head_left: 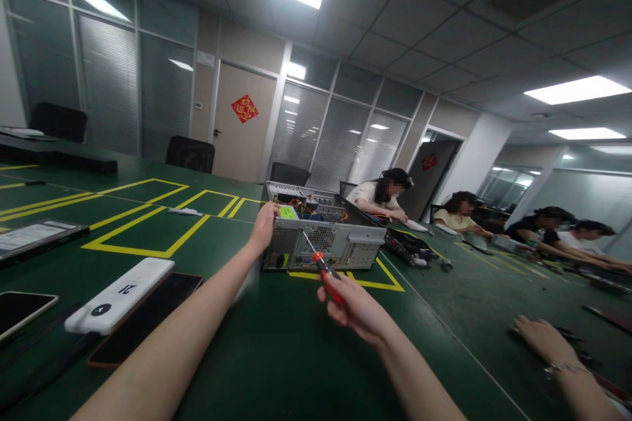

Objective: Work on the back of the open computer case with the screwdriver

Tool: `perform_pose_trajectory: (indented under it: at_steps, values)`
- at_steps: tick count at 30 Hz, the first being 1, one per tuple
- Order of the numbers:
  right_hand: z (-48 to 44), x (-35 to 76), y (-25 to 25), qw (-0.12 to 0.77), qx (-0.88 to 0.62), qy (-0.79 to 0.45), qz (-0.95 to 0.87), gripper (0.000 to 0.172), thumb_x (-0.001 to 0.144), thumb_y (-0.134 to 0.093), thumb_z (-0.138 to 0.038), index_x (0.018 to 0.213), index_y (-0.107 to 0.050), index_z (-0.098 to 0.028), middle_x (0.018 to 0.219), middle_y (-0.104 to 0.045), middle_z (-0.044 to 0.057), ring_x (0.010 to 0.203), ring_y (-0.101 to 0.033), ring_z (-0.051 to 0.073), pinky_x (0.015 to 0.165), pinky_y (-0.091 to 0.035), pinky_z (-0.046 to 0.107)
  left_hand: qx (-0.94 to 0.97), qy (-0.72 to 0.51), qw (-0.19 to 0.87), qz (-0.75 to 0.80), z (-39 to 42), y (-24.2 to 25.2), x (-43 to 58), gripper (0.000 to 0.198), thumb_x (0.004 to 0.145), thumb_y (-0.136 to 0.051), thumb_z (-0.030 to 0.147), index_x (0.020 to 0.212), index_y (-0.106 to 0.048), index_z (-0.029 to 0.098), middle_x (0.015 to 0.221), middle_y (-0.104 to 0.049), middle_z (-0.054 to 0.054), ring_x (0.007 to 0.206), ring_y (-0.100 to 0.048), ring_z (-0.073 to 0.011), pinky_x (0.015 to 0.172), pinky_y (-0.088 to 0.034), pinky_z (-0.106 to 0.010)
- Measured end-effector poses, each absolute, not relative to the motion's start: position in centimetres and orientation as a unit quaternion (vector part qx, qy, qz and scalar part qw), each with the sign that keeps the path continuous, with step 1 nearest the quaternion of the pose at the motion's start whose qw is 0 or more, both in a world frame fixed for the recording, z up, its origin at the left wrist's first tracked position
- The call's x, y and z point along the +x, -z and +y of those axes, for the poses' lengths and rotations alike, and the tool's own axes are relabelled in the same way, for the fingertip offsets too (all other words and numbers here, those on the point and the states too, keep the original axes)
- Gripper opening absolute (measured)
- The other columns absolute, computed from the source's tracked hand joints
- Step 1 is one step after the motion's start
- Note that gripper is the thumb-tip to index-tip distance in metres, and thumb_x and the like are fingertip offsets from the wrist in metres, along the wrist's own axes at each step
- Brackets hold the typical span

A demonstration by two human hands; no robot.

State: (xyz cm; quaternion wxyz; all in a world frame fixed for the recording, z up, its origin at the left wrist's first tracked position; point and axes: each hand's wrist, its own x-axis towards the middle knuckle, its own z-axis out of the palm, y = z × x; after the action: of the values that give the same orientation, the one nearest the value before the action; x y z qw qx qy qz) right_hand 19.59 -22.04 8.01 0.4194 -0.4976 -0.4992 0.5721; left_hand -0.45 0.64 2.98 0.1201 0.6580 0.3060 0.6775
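An open metal computer case lies on the green table, its rear panel facing me and wires showing inside. My left hand rests on the case's left top corner, fingers closed on its edge beside a green-yellow label. In my right hand is a red and black screwdriver, held by the handle. Its shaft points up and left at the rear panel; whether the tip touches the panel cannot be made out.
A white power bank, a dark phone and another phone lie at left, near a drive. Black parts sit right of the case. Another person's hand rests at right; several people work beyond.
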Motion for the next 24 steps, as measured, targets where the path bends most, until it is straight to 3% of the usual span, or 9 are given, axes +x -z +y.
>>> perform_pose_trajectory:
  at_steps: [2, 5, 7, 13, 19, 24]
  values:
    - [-22.4, 19.5, -8.1, 0.405, -0.566, -0.392, -0.602, 0.033, 0.084, -0.062, -0.050, 0.097, -0.057, -0.020, 0.074, -0.061, 0.000, 0.048, -0.050, 0.011, 0.043, -0.035, 0.022, 0.656, -0.679, 0.119, 0.307, 0.6, -3.0, -0.4, 0.040, 0.097, -0.022, 0.037, 0.074, -0.051, 0.023, 0.101, -0.067, -0.006, 0.111, -0.057, -0.0198, 0.114, -0.037, -0.040]
    - [-22.6, 19.6, -8.3, 0.407, -0.608, -0.082, -0.677, 0.034, 0.090, -0.051, -0.050, 0.104, -0.060, -0.020, 0.090, -0.067, 0.008, 0.075, -0.063, 0.022, 0.063, -0.047, 0.032, 0.654, -0.682, 0.116, 0.307, 0.5, -3.1, -0.4, 0.039, 0.097, -0.023, 0.035, 0.073, -0.052, 0.023, 0.101, -0.067, -0.006, 0.112, -0.057, -0.0203, 0.113, -0.038, -0.041]
    - [-22.6, 19.6, -8.2, 0.391, -0.606, 0.021, -0.692, 0.037, 0.093, -0.043, -0.048, 0.110, -0.060, -0.019, 0.096, -0.068, 0.012, 0.084, -0.065, 0.027, 0.072, -0.048, 0.038, 0.656, -0.680, 0.114, 0.306, 0.4, -3.1, -0.5, 0.039, 0.097, -0.024, 0.034, 0.073, -0.052, 0.023, 0.101, -0.067, -0.006, 0.111, -0.057, -0.0203, 0.113, -0.038, -0.041]
    - [-22.1, 19.5, -7.2, 0.415, -0.537, 0.113, -0.726, 0.038, 0.093, -0.048, -0.037, 0.125, -0.053, -0.018, 0.107, -0.065, 0.016, 0.094, -0.065, 0.029, 0.080, -0.053, 0.043, 0.659, -0.677, 0.119, 0.306, 0.4, -3.1, -0.5, 0.039, 0.097, -0.022, 0.033, 0.073, -0.052, 0.023, 0.100, -0.067, -0.005, 0.109, -0.058, -0.0190, 0.114, -0.037, -0.039]
    - [-22.3, 19.2, -6.7, 0.410, -0.467, 0.152, -0.768, 0.028, 0.091, -0.047, -0.019, 0.117, -0.057, -0.022, 0.124, -0.059, 0.016, 0.110, -0.061, 0.028, 0.094, -0.051, 0.047, 0.661, -0.674, 0.116, 0.309, 0.4, -3.1, -0.5, 0.038, 0.097, -0.023, 0.032, 0.073, -0.052, 0.023, 0.101, -0.067, -0.005, 0.111, -0.058, -0.0191, 0.114, -0.037, -0.040]
    - [-21.7, 19.3, -5.9, 0.406, -0.435, 0.181, -0.783, 0.019, 0.091, -0.052, -0.023, 0.105, -0.064, -0.022, 0.118, -0.064, 0.016, 0.107, -0.062, 0.029, 0.089, -0.052, 0.048, 0.666, -0.670, 0.117, 0.306, 0.2, -3.3, -0.6, 0.038, 0.097, -0.023, 0.032, 0.074, -0.052, 0.023, 0.101, -0.067, -0.005, 0.110, -0.058, -0.0191, 0.115, -0.036, -0.040]
